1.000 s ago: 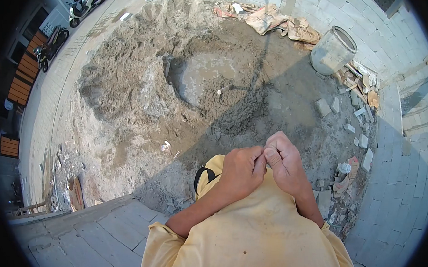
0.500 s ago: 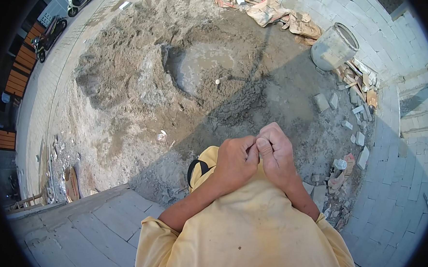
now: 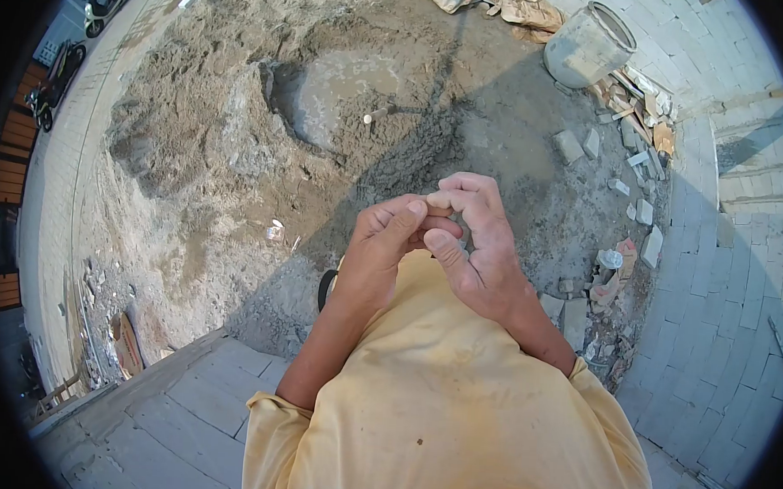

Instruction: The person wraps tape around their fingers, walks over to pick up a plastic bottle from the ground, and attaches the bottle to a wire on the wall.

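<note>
In front of the yellow shirt, my two hands meet at the fingertips. My left hand has its thumb pressed toward its bent fingers; anything small between them is hidden. Across from it, my right hand curves its fingers over to touch the left fingertips, its thumb standing apart with a gap below. Pale dust coats the right fingers. Beyond the hands lies a heap of wet mortar, with a tool handle sticking out beside a pool of grey water.
A large grey drum stands by the block wall at the right. Broken blocks and crumpled sacks lie around the mix. Sand is piled at left, with parked motorbikes beyond. A low block ledge is at lower left.
My hands have risen slightly and loosened from a tight clasp, with the right thumb now apart from its fingers. The scene has shifted left and up as the head turned.
</note>
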{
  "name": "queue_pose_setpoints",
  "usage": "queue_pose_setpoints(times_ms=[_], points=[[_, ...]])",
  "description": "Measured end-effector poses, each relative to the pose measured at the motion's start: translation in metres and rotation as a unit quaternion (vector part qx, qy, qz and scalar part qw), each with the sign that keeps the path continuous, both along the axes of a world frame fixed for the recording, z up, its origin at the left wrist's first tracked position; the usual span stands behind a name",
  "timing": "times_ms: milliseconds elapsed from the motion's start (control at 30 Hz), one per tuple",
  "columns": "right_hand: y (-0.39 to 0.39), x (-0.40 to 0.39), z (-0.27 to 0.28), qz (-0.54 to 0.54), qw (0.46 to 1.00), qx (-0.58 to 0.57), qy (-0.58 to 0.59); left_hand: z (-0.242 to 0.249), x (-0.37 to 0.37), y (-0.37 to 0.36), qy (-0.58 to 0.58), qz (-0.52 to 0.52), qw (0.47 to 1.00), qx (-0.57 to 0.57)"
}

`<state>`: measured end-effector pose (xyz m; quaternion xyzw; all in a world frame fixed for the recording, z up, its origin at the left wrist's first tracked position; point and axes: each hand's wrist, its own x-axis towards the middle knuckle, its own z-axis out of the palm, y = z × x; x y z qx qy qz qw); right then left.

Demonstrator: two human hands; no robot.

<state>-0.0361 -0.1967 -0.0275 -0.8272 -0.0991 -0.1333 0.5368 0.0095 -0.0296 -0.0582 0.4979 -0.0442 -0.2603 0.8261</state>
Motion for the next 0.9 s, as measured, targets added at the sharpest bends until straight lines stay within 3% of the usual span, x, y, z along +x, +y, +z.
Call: queue_pose_setpoints(times_ms=[33, 67, 133, 167, 233, 300, 400, 467, 567, 900], points=[[0.0, 0.0, 0.012, 0.007, 0.992, -0.128, -0.022, 0.008, 0.004, 0.007, 0.02, -0.026, 0.997, -0.076], [0.002, 0.0, 0.018, 0.004, 0.992, -0.127, -0.022, 0.015, 0.007, 0.013, 0.039, -0.053, 0.986, -0.151], [0.008, -0.002, 0.026, 0.017, 0.959, -0.281, -0.037, 0.025, 0.008, 0.021, 0.012, -0.046, 0.991, -0.122], [0.01, -0.002, 0.028, 0.016, 0.959, -0.281, -0.036, 0.029, 0.006, 0.024, -0.015, -0.035, 0.995, -0.094], [0.013, -0.001, 0.032, 0.005, 0.912, -0.409, -0.025, 0.041, 0.002, 0.023, -0.074, 0.005, 0.997, -0.028], [0.012, 0.0, 0.023, -0.006, 0.905, -0.423, -0.042, 0.052, 0.001, 0.028, -0.132, 0.047, 0.989, 0.038], [0.016, -0.001, 0.009, -0.021, 0.901, -0.43, -0.057, 0.061, -0.002, 0.043, -0.105, -0.035, 0.99, 0.085], [0.021, -0.002, 0.0, -0.025, 0.905, -0.421, -0.056, 0.062, -0.006, 0.046, 0.038, -0.082, 0.992, -0.084], [0.025, -0.001, -0.008, -0.039, 0.915, -0.396, -0.065, 0.062, -0.016, 0.034, 0.108, -0.053, 0.978, -0.169], [0.03, 0.002, -0.005, -0.038, 0.908, -0.415, -0.051, 0.06, -0.02, 0.021, 0.091, -0.036, 0.975, -0.199]])
